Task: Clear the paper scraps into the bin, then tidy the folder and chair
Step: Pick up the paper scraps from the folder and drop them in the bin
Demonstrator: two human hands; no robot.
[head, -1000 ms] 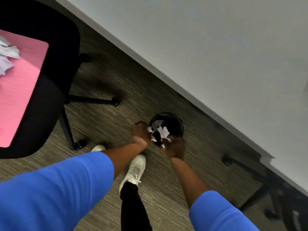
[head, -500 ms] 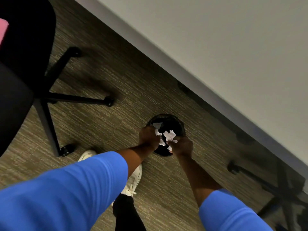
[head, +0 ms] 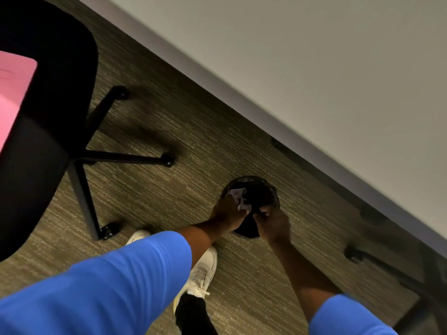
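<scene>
Both hands meet over a small round black bin [head: 260,189] at centre frame — the left hand [head: 228,213] pinches pale paper scraps [head: 239,198] at its mouth, the right hand [head: 274,222] curls at the rim. At left, a black chair [head: 48,112] carries a pink folder [head: 13,93].

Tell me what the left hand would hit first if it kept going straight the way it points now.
Most likely the white paper scraps at its fingertips, then the inside of the round black bin. The left hand points down over the bin's near rim, though depth is hard to judge here.
</scene>
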